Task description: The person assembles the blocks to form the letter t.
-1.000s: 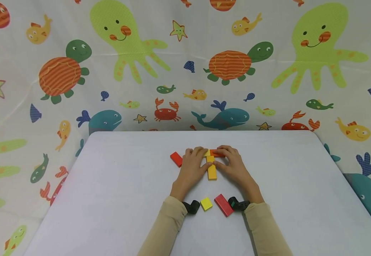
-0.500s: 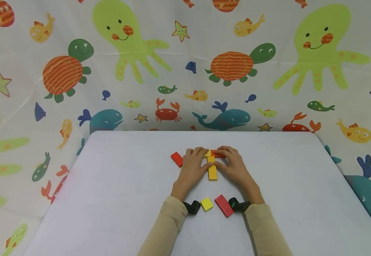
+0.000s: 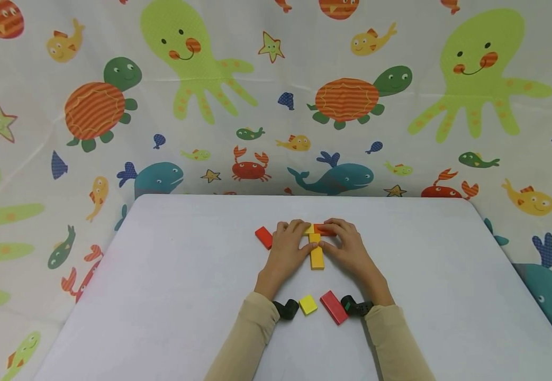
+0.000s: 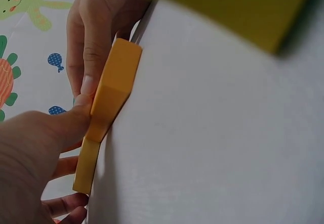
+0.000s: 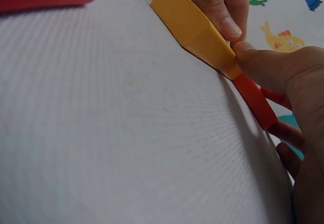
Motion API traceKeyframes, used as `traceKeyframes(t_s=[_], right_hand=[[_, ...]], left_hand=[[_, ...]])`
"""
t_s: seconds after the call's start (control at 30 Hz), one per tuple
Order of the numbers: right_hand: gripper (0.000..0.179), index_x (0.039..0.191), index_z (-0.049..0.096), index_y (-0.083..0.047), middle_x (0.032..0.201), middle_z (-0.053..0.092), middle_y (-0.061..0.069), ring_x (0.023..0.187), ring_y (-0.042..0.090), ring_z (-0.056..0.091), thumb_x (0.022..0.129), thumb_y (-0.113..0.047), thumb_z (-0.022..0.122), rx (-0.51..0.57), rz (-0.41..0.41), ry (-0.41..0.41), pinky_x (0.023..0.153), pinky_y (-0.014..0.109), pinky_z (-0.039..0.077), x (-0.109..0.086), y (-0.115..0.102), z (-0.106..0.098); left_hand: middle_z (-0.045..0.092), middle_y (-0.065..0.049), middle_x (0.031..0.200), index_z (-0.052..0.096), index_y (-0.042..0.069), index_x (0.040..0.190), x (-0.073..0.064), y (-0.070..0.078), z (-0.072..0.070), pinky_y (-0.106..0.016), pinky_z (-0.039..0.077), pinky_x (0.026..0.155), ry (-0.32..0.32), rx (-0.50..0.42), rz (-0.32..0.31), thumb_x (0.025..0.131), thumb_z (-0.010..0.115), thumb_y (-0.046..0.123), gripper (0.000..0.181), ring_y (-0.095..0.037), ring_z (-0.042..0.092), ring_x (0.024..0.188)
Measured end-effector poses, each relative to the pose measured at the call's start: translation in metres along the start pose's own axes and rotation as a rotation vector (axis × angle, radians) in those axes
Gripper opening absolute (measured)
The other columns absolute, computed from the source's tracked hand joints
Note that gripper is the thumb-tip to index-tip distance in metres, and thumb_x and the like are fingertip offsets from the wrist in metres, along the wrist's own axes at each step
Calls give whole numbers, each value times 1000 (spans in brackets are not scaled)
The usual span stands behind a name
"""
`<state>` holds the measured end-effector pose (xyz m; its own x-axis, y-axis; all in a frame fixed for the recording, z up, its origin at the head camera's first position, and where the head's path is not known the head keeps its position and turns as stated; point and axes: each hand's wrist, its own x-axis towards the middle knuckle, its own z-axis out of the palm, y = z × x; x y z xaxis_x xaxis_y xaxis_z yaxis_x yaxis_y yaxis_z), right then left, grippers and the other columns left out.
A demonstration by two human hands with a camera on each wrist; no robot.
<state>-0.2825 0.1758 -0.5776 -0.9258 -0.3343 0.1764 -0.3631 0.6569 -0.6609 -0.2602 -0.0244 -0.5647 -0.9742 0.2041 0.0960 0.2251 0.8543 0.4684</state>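
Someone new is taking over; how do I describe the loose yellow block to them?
On the white table, trace back from the left hand and right hand to the two black wrist cameras. Between them lies the loose yellow block, left of a red block. Its square yellow top sets it apart from that oblong red neighbour.

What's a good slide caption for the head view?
Left hand and right hand hold a T of blocks on a white table, a yellow block and a red block nearer the viewer.
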Motion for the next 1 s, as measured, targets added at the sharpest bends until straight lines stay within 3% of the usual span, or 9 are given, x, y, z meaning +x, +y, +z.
traceKeyframes(t_s=[0.37, 0.53, 0.73, 0.87, 1.0], right_hand=[[43, 139, 67, -22, 149, 53, 14, 143, 42, 39, 96, -25, 75, -32, -61, -5, 119, 69, 28, -2, 4, 2], [42, 140, 66, -24, 151, 51, 15, 144, 44, 37, 99, -25, 72, -56, -63, -18, 118, 70, 27, -4, 4, 2], [42, 140, 66, -23, 150, 51, 14, 142, 45, 37, 98, -24, 72, -59, -83, -11, 117, 69, 28, -5, 6, 2], [40, 139, 67, -23, 149, 51, 14, 141, 44, 38, 98, -25, 72, -59, -104, -7, 117, 68, 29, -3, 7, 3], [40, 138, 67, -24, 150, 51, 13, 142, 43, 37, 99, -26, 72, -48, -86, -12, 117, 67, 28, -3, 7, 3]], left_hand=[[53, -2, 154, 54, 22, 151, -2, 1, 2, -46, 46, 111, 17, 18, 13, 98, 68, 51, 62, -29, 44, 133], [51, -3, 157, 51, 22, 153, -3, -1, -2, -48, 45, 113, -9, -9, 22, 99, 67, 50, 63, -29, 44, 135], [49, 1, 160, 47, 26, 156, -3, -9, -19, -52, 43, 119, -19, -80, -9, 102, 65, 43, 59, -27, 48, 142], [58, 1, 151, 58, 26, 146, -5, -17, -35, -52, 42, 119, 0, -64, -70, 103, 65, 37, 45, -26, 52, 139], [62, -2, 145, 66, 23, 137, -6, -20, -47, -55, 40, 118, -4, -60, -91, 103, 65, 33, 35, -30, 51, 137]])
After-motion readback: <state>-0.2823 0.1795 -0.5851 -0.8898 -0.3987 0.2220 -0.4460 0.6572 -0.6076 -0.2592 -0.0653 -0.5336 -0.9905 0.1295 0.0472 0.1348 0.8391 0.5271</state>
